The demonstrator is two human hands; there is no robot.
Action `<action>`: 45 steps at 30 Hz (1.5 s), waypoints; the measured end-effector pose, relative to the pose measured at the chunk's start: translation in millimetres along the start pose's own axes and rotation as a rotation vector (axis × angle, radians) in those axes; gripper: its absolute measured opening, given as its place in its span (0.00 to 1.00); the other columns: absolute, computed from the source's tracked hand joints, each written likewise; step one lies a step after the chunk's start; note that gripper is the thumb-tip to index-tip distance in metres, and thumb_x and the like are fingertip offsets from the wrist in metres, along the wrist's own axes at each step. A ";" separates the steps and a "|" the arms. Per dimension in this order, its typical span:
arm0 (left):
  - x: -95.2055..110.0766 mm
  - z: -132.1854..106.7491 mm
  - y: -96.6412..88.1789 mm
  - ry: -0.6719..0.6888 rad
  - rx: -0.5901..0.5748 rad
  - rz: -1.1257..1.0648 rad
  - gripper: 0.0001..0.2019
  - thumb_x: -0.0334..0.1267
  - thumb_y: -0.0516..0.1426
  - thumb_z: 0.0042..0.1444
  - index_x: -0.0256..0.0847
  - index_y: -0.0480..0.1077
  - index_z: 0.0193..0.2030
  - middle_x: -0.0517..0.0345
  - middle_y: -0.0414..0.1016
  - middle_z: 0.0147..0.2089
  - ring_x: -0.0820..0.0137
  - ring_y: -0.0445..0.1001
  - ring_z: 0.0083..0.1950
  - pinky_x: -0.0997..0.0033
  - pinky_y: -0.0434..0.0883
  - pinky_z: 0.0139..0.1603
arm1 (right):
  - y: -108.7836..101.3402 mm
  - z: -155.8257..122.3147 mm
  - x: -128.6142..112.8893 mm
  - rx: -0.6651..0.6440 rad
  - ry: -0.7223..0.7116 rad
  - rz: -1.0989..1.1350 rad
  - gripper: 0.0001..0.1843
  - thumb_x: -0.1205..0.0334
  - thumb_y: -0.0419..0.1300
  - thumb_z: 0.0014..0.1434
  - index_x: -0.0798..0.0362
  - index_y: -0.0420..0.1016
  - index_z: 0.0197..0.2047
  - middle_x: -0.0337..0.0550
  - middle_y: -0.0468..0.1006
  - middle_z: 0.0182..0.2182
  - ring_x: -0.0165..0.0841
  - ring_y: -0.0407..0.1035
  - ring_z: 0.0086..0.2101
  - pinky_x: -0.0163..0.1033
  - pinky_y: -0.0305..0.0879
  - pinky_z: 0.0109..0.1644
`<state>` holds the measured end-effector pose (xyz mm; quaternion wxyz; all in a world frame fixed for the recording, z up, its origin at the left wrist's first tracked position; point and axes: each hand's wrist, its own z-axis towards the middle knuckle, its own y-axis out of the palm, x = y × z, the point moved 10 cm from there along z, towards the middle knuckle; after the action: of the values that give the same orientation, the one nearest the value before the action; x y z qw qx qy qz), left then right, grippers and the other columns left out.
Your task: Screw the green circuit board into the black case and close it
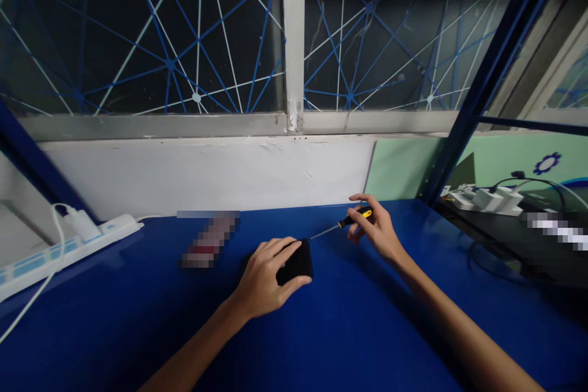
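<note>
My left hand (265, 275) grips a small black box-like device (296, 262) on the blue table, fingers over its far side and thumb along its near edge. What the device is I cannot make out. In my right hand (376, 226) is a screwdriver (348, 219) with a black and yellow handle, held between thumb and fingers. Its thin metal shaft slants down to the left, and the tip is at the far right corner of the device. Whether the tip sits in a screw is too small to tell.
A white power strip (110, 231) with a plugged-in adapter and cable lies at the left. A blurred-out item (211, 239) rests beyond my left hand. White adapters (498, 199) and black cables sit on a dark surface at the right. Behind the blue table (349, 331) stand a wall and windows.
</note>
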<state>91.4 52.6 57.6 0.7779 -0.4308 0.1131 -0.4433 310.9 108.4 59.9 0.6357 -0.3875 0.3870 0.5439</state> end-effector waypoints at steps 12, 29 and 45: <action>-0.5 -0.2 0.1 -0.013 -0.003 0.009 0.26 0.52 0.60 0.58 0.39 0.67 0.58 0.44 0.75 0.54 0.52 0.73 0.54 0.45 0.70 0.53 | -4.0 1.5 -8.1 0.018 -0.072 -0.154 0.16 0.51 0.65 0.55 0.52 0.68 0.40 0.32 0.70 0.15 0.29 0.66 0.13 0.33 0.59 0.17; -2.2 0.7 -2.0 -0.028 0.005 0.001 0.25 0.51 0.60 0.57 0.39 0.69 0.58 0.44 0.75 0.54 0.51 0.74 0.53 0.44 0.71 0.52 | 0.4 -0.9 -14.0 -0.041 -0.076 -0.115 0.18 0.52 0.64 0.56 0.50 0.67 0.46 0.33 0.70 0.24 0.26 0.63 0.15 0.33 0.60 0.18; -1.8 1.0 -2.4 -0.025 0.003 -0.018 0.25 0.50 0.61 0.57 0.41 0.68 0.58 0.45 0.75 0.54 0.52 0.74 0.53 0.45 0.71 0.52 | 7.3 1.7 -4.0 -0.150 -0.010 0.068 0.24 0.54 0.66 0.53 0.49 0.62 0.49 0.38 0.74 0.33 0.31 0.72 0.22 0.36 0.68 0.22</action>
<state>89.4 54.0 59.6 0.7758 -0.4361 0.0988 -0.4452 303.4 109.1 63.8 0.5880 -0.4177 0.3550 0.5947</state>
